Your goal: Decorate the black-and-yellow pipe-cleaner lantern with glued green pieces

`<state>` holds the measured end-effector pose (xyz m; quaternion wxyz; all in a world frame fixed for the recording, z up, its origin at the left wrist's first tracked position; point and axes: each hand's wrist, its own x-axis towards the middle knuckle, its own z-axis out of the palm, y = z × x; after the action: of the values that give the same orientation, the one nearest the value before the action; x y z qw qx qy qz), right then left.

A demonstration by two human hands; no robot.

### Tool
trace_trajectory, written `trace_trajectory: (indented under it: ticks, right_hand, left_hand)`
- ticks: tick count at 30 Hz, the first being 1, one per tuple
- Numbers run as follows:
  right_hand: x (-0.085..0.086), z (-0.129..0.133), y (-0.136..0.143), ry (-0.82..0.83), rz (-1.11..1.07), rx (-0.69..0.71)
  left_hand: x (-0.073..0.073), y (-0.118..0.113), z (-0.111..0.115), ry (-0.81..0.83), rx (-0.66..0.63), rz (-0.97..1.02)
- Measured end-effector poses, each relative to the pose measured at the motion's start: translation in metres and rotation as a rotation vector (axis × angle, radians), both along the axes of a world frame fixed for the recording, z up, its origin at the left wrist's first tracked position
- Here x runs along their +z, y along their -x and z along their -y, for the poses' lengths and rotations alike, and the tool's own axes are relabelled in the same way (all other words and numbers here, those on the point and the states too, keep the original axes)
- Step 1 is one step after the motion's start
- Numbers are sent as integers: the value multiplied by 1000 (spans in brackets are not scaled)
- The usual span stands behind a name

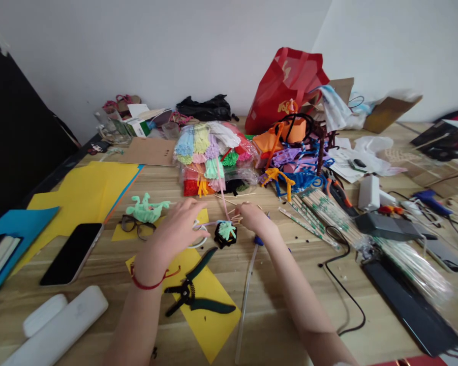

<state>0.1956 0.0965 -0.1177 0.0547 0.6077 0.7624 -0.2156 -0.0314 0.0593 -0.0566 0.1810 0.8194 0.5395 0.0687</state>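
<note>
My left hand (179, 229), a red cord on its wrist, hovers over the table with thumb and fingers apart. Behind its thumb, a white ring-shaped item (199, 239) is partly hidden. Between my hands sits a small black holder (224, 243) topped with mint-green fuzzy pieces (227, 230). My right hand (253, 217) has its fingers curled together beside short wooden sticks (236, 219); what they pinch, if anything, is hidden. A pink strip (222, 195) rises near them. Dark-green-handled pliers (192, 290) lie on yellow paper (209, 325) below my left hand.
Bagged coloured pipe cleaners (213, 152) lie ahead, beside a red bag (285, 91). A mint-green fuzzy figure (147, 208), glasses (137, 226) and a phone (72, 253) are left. Right are bundled sticks (331, 218), a black cable (346, 279) and a blue glue gun (430, 202).
</note>
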Motion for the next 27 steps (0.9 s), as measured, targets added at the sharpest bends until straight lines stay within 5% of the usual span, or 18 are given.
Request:
trace_trajectory:
  ticks: [8,14,27]
  right_hand:
    - [-13,-6,8,88,21,34]
    - [-17,-11,5,109,15,-9]
    - [-19,-10,5,115,-85,-77]
  left_hand:
    - [-26,-44,4,68,-189,-46]
    - [-46,-54,-2,61,-246,-106]
    - [-31,-45,-9,52,-217,-61]
